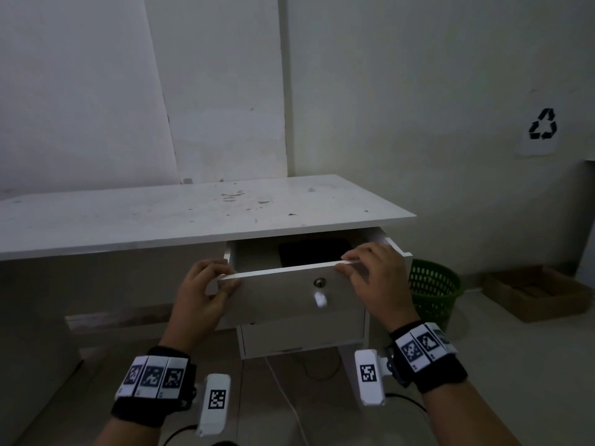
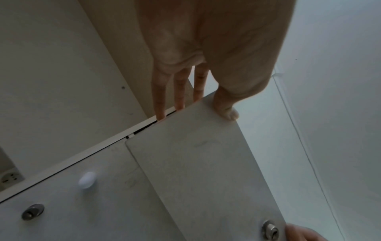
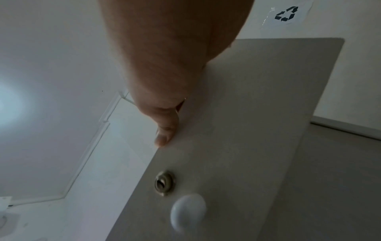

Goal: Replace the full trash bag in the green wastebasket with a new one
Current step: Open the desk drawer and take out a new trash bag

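Both hands grip the top edge of the open drawer front of a white desk. The left hand, at nine o'clock of the lock, has its fingers curled over the panel's left corner with the thumb pressed on the face; the right hand, at two o'clock of the lock, likewise clamps the edge, thumb in front and fingers behind. A dark object, possibly the supply of new bags, lies inside the drawer at twelve o'clock of the lock. The green wastebasket stands on the floor at three o'clock of the drawer, just beside the desk; whether it holds a bag cannot be told. Risks: uneven pull between the two hands could skew and jam the drawer; overdrawing could drop it from its runners; fingers behind the panel could be pinched if it slides inward.
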